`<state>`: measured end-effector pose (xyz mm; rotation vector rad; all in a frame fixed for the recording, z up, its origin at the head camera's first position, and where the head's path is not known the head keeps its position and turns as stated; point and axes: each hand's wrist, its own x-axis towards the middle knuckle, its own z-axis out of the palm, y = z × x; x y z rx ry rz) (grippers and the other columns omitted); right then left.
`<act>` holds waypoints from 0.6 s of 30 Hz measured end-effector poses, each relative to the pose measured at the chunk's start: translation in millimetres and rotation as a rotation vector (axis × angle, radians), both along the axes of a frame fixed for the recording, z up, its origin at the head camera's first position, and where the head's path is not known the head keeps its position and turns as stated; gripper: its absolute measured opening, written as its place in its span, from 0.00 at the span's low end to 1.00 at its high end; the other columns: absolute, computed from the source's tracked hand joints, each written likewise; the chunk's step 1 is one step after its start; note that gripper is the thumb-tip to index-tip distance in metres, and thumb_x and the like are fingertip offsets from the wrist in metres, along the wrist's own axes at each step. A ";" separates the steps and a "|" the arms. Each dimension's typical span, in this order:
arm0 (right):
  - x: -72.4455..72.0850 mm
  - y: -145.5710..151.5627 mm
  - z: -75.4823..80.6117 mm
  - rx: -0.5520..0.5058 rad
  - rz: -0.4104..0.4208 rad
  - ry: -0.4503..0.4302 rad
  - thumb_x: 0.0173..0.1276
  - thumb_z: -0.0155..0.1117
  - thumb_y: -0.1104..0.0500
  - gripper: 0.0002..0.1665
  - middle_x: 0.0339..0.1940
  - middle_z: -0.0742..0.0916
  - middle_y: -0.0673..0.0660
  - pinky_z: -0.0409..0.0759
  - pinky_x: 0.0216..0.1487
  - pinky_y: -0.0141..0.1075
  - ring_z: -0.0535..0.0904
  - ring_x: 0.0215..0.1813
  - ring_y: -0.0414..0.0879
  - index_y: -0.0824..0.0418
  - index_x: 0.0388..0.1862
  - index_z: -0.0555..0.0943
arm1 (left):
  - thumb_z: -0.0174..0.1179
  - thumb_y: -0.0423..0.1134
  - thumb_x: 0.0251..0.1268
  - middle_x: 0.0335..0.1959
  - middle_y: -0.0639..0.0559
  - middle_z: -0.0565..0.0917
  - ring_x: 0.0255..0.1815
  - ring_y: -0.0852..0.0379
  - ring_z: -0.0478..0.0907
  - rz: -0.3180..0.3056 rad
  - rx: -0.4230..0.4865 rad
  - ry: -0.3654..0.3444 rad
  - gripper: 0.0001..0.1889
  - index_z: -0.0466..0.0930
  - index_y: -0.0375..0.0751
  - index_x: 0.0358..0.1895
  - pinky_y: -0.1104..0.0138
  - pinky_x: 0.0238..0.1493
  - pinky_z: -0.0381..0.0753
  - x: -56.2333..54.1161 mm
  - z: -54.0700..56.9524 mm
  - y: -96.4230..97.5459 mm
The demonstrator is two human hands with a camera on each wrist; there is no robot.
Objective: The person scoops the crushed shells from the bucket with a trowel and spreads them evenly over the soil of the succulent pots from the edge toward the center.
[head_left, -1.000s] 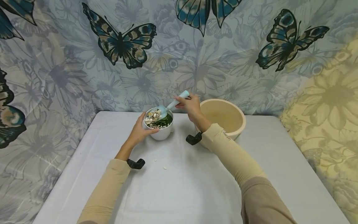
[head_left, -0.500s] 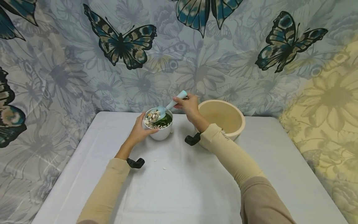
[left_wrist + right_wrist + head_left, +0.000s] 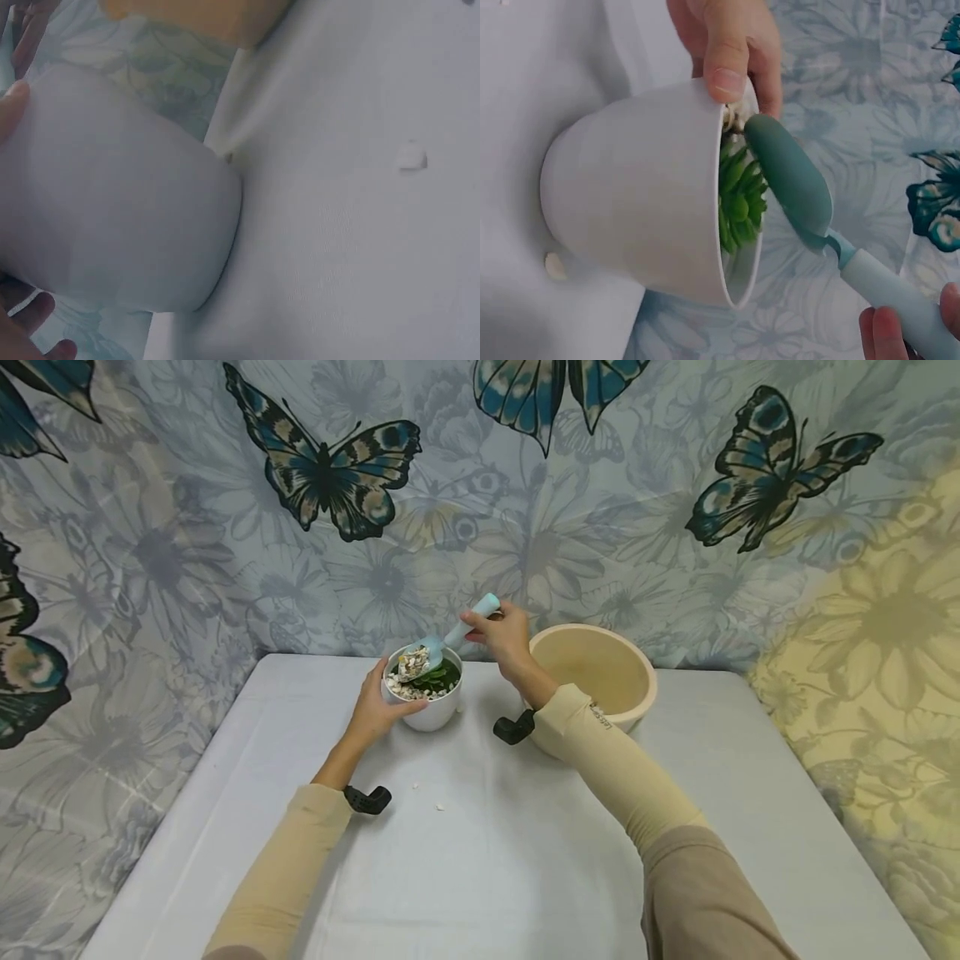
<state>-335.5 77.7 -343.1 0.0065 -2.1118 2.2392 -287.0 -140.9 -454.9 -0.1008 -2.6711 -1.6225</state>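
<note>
A white plant pot (image 3: 431, 717) stands on the table, holding a green succulent (image 3: 739, 202) and pale pebbles around it. My left hand (image 3: 371, 703) grips the pot from the left, thumb across the front near the rim and fingers behind. With my right hand (image 3: 512, 642) I hold a light blue hand trowel (image 3: 885, 289) by its handle. The blade, carrying a small heap of mixed pebbles (image 3: 414, 665), is tilted over the pot's left side above the plant. In the right wrist view its tip is right at the rim, close to my left thumb.
A large cream tub (image 3: 596, 672) stands just right of the pot, partly behind my right forearm. A few pale pebbles (image 3: 440, 807) lie loose on the white-covered table (image 3: 480, 877). Butterfly-patterned fabric (image 3: 540, 543) hangs right behind the table's back edge.
The trowel's handle has drifted slightly left and up with my right hand, and the heap on its blade looks smaller. My left hand keeps its hold on the pot.
</note>
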 end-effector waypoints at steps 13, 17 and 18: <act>2.9 -5.9 -4.3 0.046 0.029 -0.023 0.64 0.69 0.62 0.19 0.50 0.86 0.68 0.87 0.42 0.37 0.86 0.37 0.46 0.67 0.51 0.77 | 0.72 0.55 0.51 0.81 0.43 0.44 0.81 0.41 0.41 -0.057 -0.010 -0.046 0.60 0.37 0.50 0.80 0.40 0.76 0.48 -4.2 -0.1 -8.1; 3.1 -5.8 -4.4 0.048 0.021 -0.012 0.65 0.69 0.61 0.16 0.48 0.86 0.66 0.87 0.43 0.37 0.86 0.39 0.47 0.65 0.48 0.78 | 0.72 0.54 0.52 0.80 0.41 0.46 0.80 0.40 0.43 -0.030 0.003 -0.010 0.59 0.38 0.47 0.80 0.41 0.76 0.48 -1.9 -0.5 -4.3; 2.8 -5.8 -4.4 0.051 0.015 -0.006 0.64 0.69 0.61 0.16 0.46 0.86 0.65 0.87 0.43 0.37 0.87 0.39 0.48 0.65 0.48 0.78 | 0.72 0.53 0.52 0.80 0.41 0.47 0.80 0.40 0.44 -0.020 0.008 -0.001 0.59 0.39 0.46 0.80 0.41 0.76 0.49 -1.0 -0.5 -3.1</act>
